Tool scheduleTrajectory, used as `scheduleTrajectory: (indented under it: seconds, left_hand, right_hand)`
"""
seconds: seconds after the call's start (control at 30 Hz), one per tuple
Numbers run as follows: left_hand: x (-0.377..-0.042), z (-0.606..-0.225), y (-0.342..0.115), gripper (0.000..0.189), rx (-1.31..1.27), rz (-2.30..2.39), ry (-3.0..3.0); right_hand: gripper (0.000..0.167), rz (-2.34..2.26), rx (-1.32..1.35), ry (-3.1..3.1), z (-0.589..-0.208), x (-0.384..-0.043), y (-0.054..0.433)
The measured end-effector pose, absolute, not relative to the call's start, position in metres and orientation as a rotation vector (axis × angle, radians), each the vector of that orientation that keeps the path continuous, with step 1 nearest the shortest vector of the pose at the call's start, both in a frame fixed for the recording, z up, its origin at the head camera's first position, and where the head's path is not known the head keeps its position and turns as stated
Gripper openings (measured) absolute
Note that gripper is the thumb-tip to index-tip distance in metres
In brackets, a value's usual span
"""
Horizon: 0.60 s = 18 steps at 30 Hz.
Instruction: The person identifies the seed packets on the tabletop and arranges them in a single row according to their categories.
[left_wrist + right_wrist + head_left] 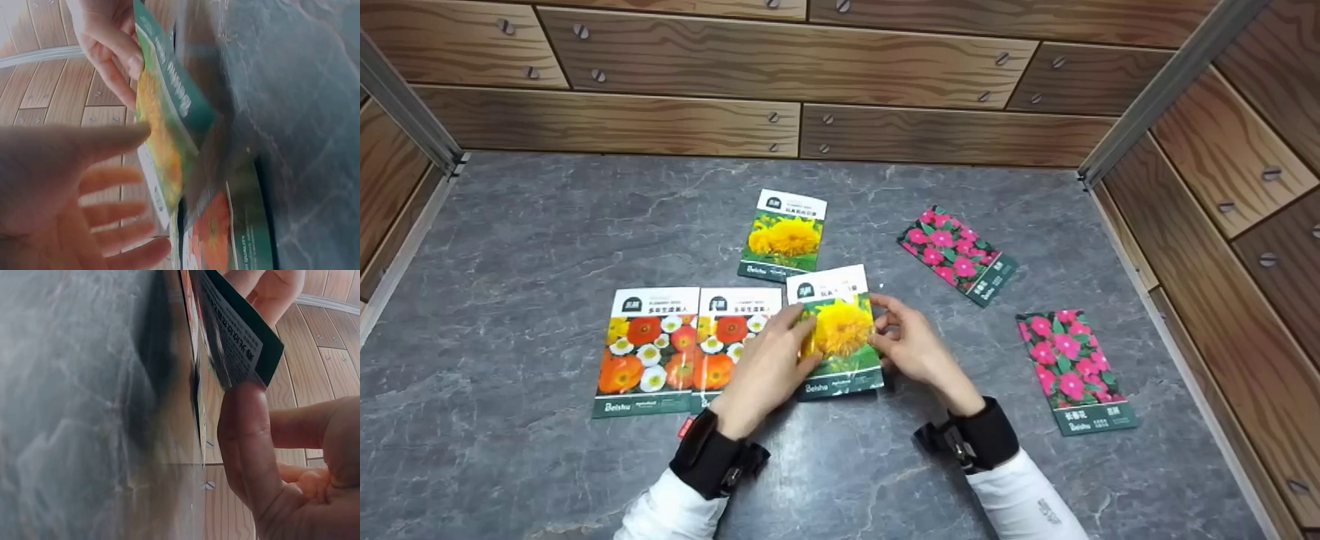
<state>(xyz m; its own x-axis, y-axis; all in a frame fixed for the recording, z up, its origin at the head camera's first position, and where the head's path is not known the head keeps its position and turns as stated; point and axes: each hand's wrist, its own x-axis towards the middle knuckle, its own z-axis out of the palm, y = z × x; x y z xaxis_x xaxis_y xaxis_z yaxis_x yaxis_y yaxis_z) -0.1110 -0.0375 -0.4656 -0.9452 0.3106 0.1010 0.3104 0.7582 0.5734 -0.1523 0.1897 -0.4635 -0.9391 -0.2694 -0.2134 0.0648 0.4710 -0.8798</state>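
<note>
Both hands on one yellow-flower seed packet, centre of frame, over the grey marble-patterned table (pixel 510 247).

Left of centre: two glossy paper seed packets printed with orange and white flowers (pixel 646 351) lie flat side by side, edges touching or overlapping. Left hand (pixel 767 367) has fingers straight and spread, resting against the left edge of the glossy seed packet with a large yellow flower (pixel 838 330); this packet is tilted up off the table. Right hand (pixel 910 343) pinches its right edge, thumb in front, fingers curled behind. Above centre: a second yellow-flower packet (pixel 784 235), flat. Right half: two pink-flower packets, one upper (pixel 957 255), one lower right (pixel 1075 370), well apart.
</note>
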Motion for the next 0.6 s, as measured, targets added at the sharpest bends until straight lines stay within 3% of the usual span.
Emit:
scheduleTrajectory:
  seconds: [0.23,0.6]
  left_hand:
    - [-0.110,-0.469,-0.038,0.048,0.639,0.848,2.840]
    - [-0.108,-0.466,-0.037,0.028,0.652,0.704,2.877]
  right_hand:
    - [0.064,-1.320,-0.179,2.447,-0.467,-0.150,0.188]
    - [0.075,-0.676,-0.469,2.763,-0.469,-0.137,0.181]
